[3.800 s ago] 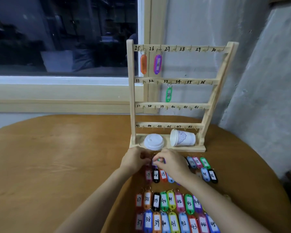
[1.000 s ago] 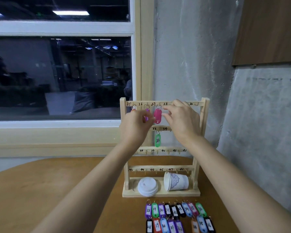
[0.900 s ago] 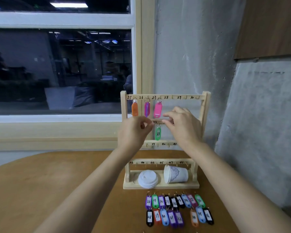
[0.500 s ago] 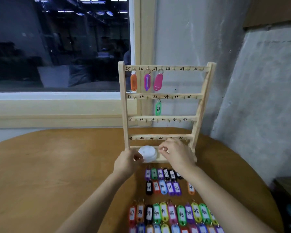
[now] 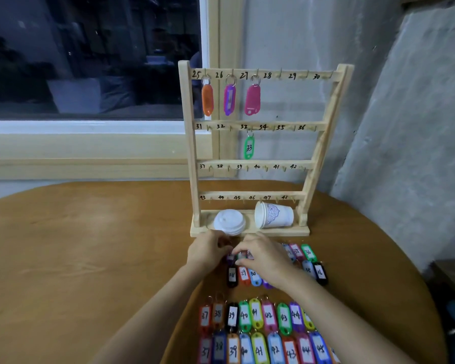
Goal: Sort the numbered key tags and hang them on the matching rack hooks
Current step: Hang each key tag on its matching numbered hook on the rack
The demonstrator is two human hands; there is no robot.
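Note:
The wooden rack (image 5: pixel 323 143) stands at the table's far side, its hooks numbered 25 to 48. An orange tag (image 5: pixel 207 99) hangs on 25, a purple tag (image 5: pixel 229 99) on 26, a pink tag (image 5: pixel 252 99) on 27 and a green tag 33 (image 5: pixel 249 147) on 33. Loose tags lie in rows in front of the rack. Both hands meet at the left end of the nearest row. My left hand (image 5: pixel 208 252) curls its fingers at the ring end of a purple tag (image 5: pixel 230 259). My right hand (image 5: pixel 264 260) pinches a small tag (image 5: pixel 241 256) beside it; my fingers hide its number.
On the rack's base lie a white lid (image 5: pixel 229 222) and a tipped paper cup (image 5: pixel 273 215). Tags 28 to 36 (image 5: pixel 243 275) sit under my hands, with rows 37 to 45 (image 5: pixel 256 315) nearer me. The round wooden table (image 5: pixel 90 258) meets a window sill and grey wall.
A pink tag went onto hook 27. Both hands then came down from the top rail to the tag rows on the table, and my view dropped with them.

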